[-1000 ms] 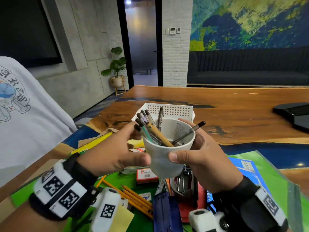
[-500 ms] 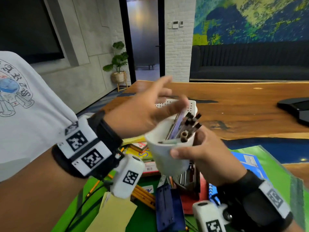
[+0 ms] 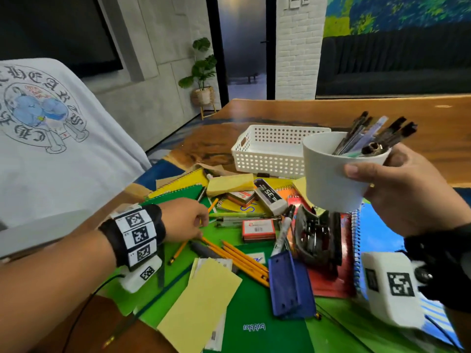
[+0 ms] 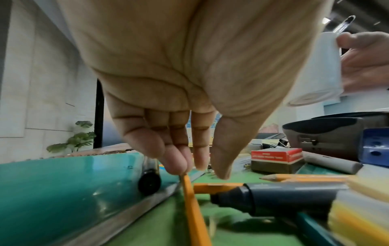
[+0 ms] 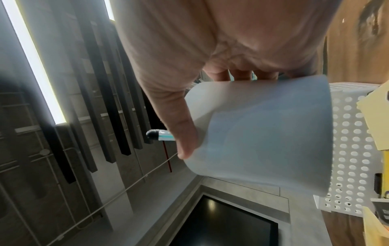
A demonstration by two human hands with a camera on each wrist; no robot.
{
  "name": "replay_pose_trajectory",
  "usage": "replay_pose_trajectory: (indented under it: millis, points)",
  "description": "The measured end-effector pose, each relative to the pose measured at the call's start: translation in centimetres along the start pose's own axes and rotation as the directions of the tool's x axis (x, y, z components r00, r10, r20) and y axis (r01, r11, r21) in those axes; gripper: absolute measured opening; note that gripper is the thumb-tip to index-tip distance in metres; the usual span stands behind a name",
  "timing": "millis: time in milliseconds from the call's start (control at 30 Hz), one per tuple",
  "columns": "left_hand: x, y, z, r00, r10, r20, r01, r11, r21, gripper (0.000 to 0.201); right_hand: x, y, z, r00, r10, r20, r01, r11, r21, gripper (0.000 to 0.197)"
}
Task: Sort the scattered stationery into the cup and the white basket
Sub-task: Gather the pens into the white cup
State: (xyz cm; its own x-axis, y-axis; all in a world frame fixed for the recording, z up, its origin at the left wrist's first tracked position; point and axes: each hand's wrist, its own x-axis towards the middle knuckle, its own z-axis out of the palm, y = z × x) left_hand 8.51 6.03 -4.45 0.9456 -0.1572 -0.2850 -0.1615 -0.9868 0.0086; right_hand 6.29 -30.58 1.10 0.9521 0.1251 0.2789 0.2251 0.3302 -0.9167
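Observation:
My right hand [image 3: 392, 184] grips a white cup [image 3: 328, 179] in the air at the right, thumb on its near side. Several pens [image 3: 369, 138] lean in the cup toward the right. In the right wrist view the cup [image 5: 263, 133] fills the middle, with the white basket [image 5: 353, 149] behind it. The white basket [image 3: 270, 154] stands empty on the wooden table behind the clutter. My left hand [image 3: 196, 222] is down on the green folder. In the left wrist view its fingertips [image 4: 179, 168] touch an orange pencil [image 4: 193, 208], with the thumb held apart.
Scattered on green folders: several pencils [image 3: 242, 261], a grey marker [image 3: 204, 250], a blue hole punch [image 3: 290, 284], a black stapler [image 3: 316, 235], a red staple box [image 3: 258, 229], an eraser [image 3: 270, 197], sticky notes [image 3: 229, 183]. A person in a white T-shirt [image 3: 51, 149] sits left.
My left hand has left the cup and dropped to the pencil on the table. My right hand has carried the cup to the right. The head view has tilted down.

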Motion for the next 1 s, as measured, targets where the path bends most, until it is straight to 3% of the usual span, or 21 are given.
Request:
replay_pose_trajectory:
  millis: [100,200,400,633,800,867,933,1000]
  points:
    - [0.5,-0.5,0.2,0.999,0.004,-0.048,-0.008,0.997,-0.075,0.026,0.1,0.6,0.0,1.0,0.016,0.016,-0.016,1.0,-0.023,0.076]
    - [1.2,0.5,0.0,0.996,0.032,-0.088,-0.042,0.994,-0.105,0.026,0.2,1.2,0.2,0.999,0.035,0.02,-0.035,0.999,-0.014,0.07]
    - [2.8,3.5,0.5,0.989,0.135,-0.058,-0.132,0.99,0.05,0.04,-0.1,1.2,0.5,0.998,0.06,0.011,-0.06,0.998,-0.01,0.065]
    - [3.2,3.8,0.2,0.986,0.11,-0.122,-0.099,0.99,0.095,0.015,0.0,0.8,0.0,0.999,0.048,-0.007,-0.048,0.999,0.002,0.06]
    - [2.5,2.0,-2.7,0.975,0.076,-0.209,-0.098,0.99,-0.097,0.021,0.1,0.7,-0.2,0.999,0.042,-0.006,-0.042,0.999,0.008,0.06]
    - [2.0,1.4,-4.4,0.951,0.054,-0.306,-0.132,0.962,-0.241,0.017,0.2,0.8,-0.3,0.999,0.04,-0.01,-0.04,0.999,0.008,0.063]
    - [1.2,1.5,-6.3,0.903,0.026,-0.428,-0.219,0.886,-0.409,0.013,0.3,0.8,-0.4,0.999,0.042,-0.013,-0.042,0.999,0.006,0.064]
    - [0.1,2.4,-8.3,0.863,0.0,-0.505,-0.336,0.748,-0.573,0.012,0.3,0.9,-0.5,0.999,0.047,-0.009,-0.047,0.999,0.002,0.067]
